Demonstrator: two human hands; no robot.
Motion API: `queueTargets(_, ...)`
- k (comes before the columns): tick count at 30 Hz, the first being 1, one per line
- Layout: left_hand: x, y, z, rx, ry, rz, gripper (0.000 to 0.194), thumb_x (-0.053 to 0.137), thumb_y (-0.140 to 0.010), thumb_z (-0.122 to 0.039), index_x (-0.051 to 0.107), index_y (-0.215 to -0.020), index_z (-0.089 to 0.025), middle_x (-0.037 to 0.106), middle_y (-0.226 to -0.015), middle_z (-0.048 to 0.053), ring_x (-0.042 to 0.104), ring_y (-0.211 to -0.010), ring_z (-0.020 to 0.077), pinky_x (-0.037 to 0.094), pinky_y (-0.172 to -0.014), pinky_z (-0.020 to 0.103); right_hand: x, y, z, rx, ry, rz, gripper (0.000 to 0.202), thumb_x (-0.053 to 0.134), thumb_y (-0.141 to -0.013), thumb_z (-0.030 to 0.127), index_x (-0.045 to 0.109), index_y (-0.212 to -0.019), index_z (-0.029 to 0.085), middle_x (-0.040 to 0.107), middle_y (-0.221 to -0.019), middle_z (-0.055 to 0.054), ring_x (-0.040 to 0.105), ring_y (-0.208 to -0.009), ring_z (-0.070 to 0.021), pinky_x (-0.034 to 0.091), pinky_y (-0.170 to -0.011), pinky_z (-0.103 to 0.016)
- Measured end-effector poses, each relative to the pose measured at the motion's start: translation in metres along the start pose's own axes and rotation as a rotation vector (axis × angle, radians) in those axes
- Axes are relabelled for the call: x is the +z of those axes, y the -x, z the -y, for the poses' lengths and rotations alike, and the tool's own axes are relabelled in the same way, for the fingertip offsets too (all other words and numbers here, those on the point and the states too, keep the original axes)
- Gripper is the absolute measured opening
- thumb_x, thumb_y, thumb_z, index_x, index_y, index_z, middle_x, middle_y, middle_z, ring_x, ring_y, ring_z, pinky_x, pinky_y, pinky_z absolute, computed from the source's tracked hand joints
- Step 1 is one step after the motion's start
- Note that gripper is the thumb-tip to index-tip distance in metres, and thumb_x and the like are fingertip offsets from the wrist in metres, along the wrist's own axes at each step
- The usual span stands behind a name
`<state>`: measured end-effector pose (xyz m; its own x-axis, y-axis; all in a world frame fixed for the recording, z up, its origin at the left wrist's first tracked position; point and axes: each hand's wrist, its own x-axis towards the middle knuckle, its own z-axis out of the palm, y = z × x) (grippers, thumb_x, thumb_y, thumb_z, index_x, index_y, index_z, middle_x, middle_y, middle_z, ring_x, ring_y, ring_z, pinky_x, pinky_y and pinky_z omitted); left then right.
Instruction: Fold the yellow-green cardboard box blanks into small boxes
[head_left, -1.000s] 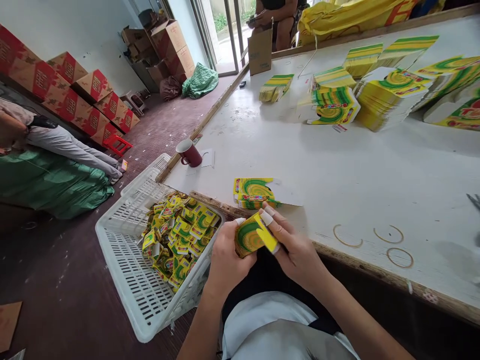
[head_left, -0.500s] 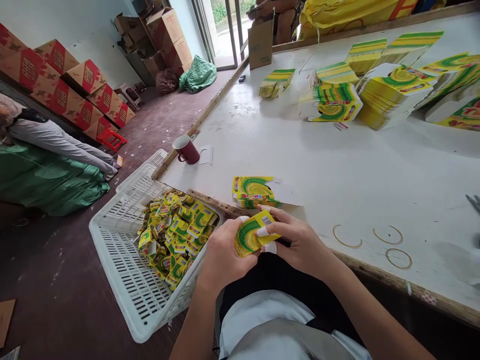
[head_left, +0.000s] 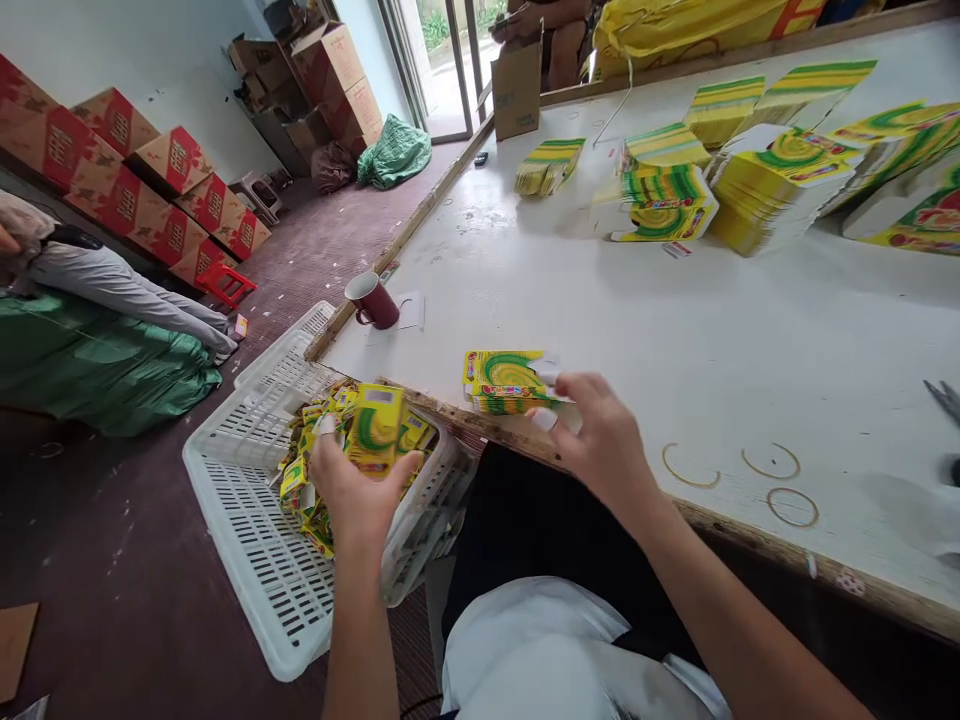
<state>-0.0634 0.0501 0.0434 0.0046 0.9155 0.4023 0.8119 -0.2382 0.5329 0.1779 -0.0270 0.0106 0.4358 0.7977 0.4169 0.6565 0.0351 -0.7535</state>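
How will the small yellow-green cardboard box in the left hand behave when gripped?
The small yellow-green cardboard box is probably light: the left hand holds it up by fingertips alone. Being thin folded card, it likely dents under a hard squeeze. Its flat faces make rolling unlikely.

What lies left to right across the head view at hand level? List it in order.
green sack → white basket → left hand holding a folded box → small stack of flat cartons → right hand → ring marks on the white table.
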Motion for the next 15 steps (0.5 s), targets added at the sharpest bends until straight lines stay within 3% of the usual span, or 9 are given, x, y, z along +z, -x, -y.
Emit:
queueTargets(2, -0.001, -0.003, 0.010, -0.041, 0.011, -0.037, 0.096, 0.087, -0.055, -0.049, 0.046, -0.135, -0.016, 0.052, -0.134, 0.019, 0.043, -0.132, 0.0416, 0.033, -0.111, 0.061, 0.002, -0.014, -0.011, 0.053, 0.191, -0.011, 0.021, 0.065, -0.084, 0.023, 0.065, -0.105, 0.019, 0.064, -0.099, -0.012, 0.062, -0.092, -0.0310, 0.054, -0.081, -0.048)
queueTargets(6, 0.013, 0.013, 0.003, 0.005, 0.217, 0.199, 0.061, 0.077, -0.071, -0.048, 0.059, -0.123, -0.021, 0.062, -0.124, 0.012, 0.056, -0.122, 0.0327, 0.042, -0.107, 0.052, 0.013, -0.026, -0.023, 0.082, 0.326, 0.081, 0.009, 0.068, -0.079, 0.017, 0.067, -0.088, 0.019, 0.061, -0.090, -0.011, 0.058, -0.083, -0.0286, 0.052, -0.076, -0.044)
queueTargets(9, 0.027, 0.028, -0.012, -0.015, 0.357, 0.364, 0.043, 0.073, -0.077, -0.042, 0.066, -0.115, -0.022, 0.067, -0.117, 0.010, 0.061, -0.114, 0.0280, 0.046, -0.103, 0.047, 0.015, -0.027, -0.022, 0.086, 0.307, 0.061, 0.014, 0.066, -0.075, 0.011, 0.061, -0.083, 0.021, 0.061, -0.088, -0.010, 0.057, -0.082, -0.0274, 0.049, -0.075, -0.041)
queueTargets(13, 0.039, 0.038, -0.028, -0.167, 0.613, 0.596, 0.047, 0.078, -0.072, -0.044, 0.068, -0.112, -0.021, 0.071, -0.114, 0.011, 0.065, -0.111, 0.0283, 0.049, -0.098, 0.044, 0.004, -0.024, -0.007, 0.093, 0.194, 0.055, 0.018, 0.055, -0.072, 0.005, 0.052, -0.074, 0.022, 0.062, -0.081, -0.007, 0.056, -0.075, -0.0235, 0.045, -0.069, -0.035)
queueTargets(15, 0.044, 0.042, -0.035, -0.264, 0.817, 0.670, 0.058, 0.084, -0.064, -0.050, 0.069, -0.112, -0.020, 0.072, -0.114, 0.012, 0.065, -0.112, 0.0304, 0.051, -0.096, 0.043, -0.003, -0.018, 0.006, 0.094, 0.051, 0.140, 0.017, 0.053, -0.072, 0.006, 0.049, -0.071, 0.023, 0.059, -0.073, -0.003, 0.053, -0.066, -0.0191, 0.041, -0.062, -0.030)
